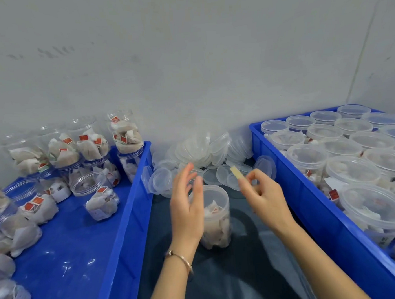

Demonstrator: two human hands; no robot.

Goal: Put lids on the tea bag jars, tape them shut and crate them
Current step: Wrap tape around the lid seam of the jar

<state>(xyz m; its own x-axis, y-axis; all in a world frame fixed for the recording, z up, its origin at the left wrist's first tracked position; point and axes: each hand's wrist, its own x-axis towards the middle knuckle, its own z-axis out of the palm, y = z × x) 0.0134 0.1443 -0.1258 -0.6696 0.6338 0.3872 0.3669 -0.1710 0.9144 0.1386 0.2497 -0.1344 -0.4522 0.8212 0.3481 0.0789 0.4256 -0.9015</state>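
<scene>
Clear plastic marked the jar (215,217) that stood upright on the dark desk (244,272) at the centre of the frame, between the two blue crates, with tea bags inside and what looked like a lid already seated on its mouth. The left hand (187,209) hung just to the left of the jar, its fingers straight and loosely spread, holding nothing; whether the palm touched the jar wall could not be told. The right hand (263,198) was up and to the right of the jar, thumb and forefinger pinching a short yellowish strip of tape (235,175), the other fingers curled.

The strip pointed up and to the left, its free end above the scattered loose lids (201,151) at the back of the desk. The jar's rim lay down and to the left of the tape. By my reading, the strip would need to come down across the seam of lid and wall, with the nearer left hand steadying the jar.

The left crate (126,210) held open jars; the right crate (309,212) held lidded ones.
</scene>
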